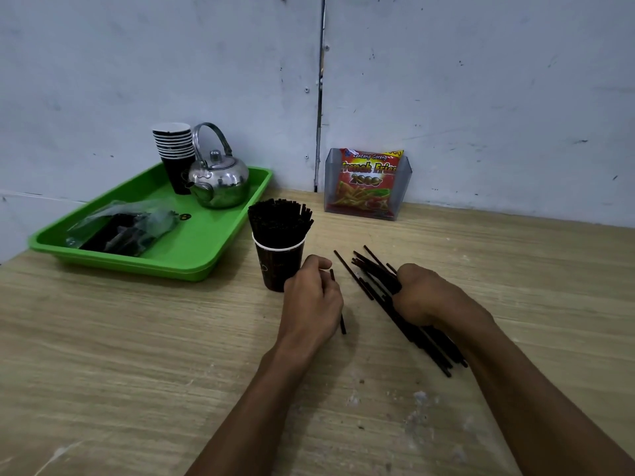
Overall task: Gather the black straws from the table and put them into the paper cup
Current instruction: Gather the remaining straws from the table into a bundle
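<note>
- Pale wood-grain bench (144, 355) is carrying everything here, and it is running back to a scuffed grey wall (481, 80).
- Nearest us, our right hand (424, 295) is pressing down on a loose bundle of black straws (369, 269) lying flat on the bench; the fingers are curling around the bundle, though we cannot tell how firmly they are closing.
- Our left hand (311, 297) is sitting just beside the paper cup (276, 261), its fingers pinching together on a single straw (342, 324) that is poking out above and below the hand.
- We are judging this as mid-gathering: the next move is calling for lifting these straws, standing them upright and threading them into an already crowded cup without tipping it.
- The cup is standing upright, dark with a white rim, and is packed with straws (280, 218) that are fanning out above it.
- Farther back, a green tray (192, 249) is holding a kettle (220, 180) and stacked cups (175, 149); a snack packet (369, 182) is standing against the wall.
</note>
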`<state>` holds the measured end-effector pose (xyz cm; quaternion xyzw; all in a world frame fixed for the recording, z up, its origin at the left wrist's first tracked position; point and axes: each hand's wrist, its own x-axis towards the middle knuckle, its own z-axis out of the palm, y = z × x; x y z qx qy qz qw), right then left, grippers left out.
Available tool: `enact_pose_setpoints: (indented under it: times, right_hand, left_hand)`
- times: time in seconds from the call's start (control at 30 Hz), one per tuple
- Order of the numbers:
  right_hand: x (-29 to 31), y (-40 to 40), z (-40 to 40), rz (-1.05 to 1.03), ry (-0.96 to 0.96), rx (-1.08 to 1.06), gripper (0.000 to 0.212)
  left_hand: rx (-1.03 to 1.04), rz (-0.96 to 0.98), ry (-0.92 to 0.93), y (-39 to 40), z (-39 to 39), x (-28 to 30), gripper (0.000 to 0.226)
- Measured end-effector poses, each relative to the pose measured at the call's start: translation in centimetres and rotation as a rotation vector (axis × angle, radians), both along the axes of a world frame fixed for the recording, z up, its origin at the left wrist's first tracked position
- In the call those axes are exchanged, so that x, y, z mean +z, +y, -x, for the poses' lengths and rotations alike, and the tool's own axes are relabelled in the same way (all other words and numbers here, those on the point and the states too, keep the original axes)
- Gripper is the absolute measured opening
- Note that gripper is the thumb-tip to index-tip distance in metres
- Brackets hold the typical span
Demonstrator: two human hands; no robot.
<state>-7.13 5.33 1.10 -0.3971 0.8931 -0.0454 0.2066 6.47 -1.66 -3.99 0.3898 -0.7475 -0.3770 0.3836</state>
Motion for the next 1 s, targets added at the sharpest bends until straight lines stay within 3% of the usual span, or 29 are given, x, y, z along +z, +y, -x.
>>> enact_pose_setpoints:
  times: [0.23,0.5,0.77,0.83,0.93,1.0]
  right_hand:
    - [0.4,1.9,2.3,0.190,-0.410,-0.116,0.009]
    - [0.4,4.3,4.7,0.325,-0.705,-0.104,0.014]
    - [-0.3,5.3,7.0,0.533,-1.063,0.055,0.012]
    - [-0.6,5.4,7.5,0.557,-1.141,0.068,0.012]
    - [-1.0,5.6,8.0,0.598,-1.241,0.079,0.013]
    - [-1.2,5.6,8.0,0.674,-1.260,0.088,0.013]
  left_hand:
    - [-0.001,0.003,0.001,0.2,0.1,0.3,0.024]
    - [0.030,0.088,0.056,0.8,0.1,0.7,0.024]
    - [-0.018,-0.321,0.082,1.1,3.7,2.6,0.025]
    - [-0.040,-0.257,0.019,0.8,4.8,3.0,0.020]
    - [-0.133,0.012,-0.143,0.8,5.8,3.5,0.034]
    - [-0.173,-0.033,-0.090,1.1,6.5,3.7,0.028]
